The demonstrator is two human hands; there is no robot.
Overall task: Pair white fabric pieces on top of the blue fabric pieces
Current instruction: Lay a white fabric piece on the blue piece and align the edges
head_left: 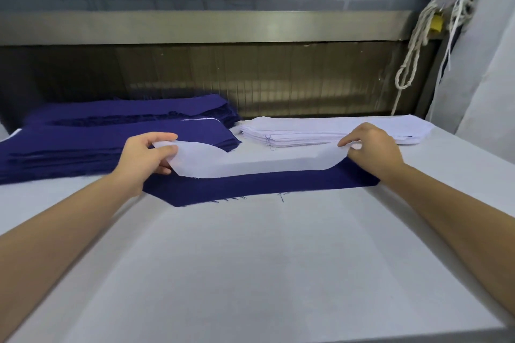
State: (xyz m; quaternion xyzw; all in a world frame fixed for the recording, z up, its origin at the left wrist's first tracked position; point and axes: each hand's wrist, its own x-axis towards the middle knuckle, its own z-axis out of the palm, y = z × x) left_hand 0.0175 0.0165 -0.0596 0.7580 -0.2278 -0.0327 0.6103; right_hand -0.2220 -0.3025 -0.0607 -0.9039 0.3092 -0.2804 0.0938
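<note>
A long white fabric piece hangs stretched between both hands, just above a single blue fabric piece that lies flat on the white table. My left hand pinches the white piece's left end. My right hand pinches its right end. The middle of the white piece sags onto the blue one, whose near edge and left corner show below it. Behind it lie a stack of white pieces at the right and stacks of blue pieces at the left.
A metal machine opening runs along the back of the table. White cords hang at the back right beside a pale cloth-covered surface. The near half of the table is bare white cloth.
</note>
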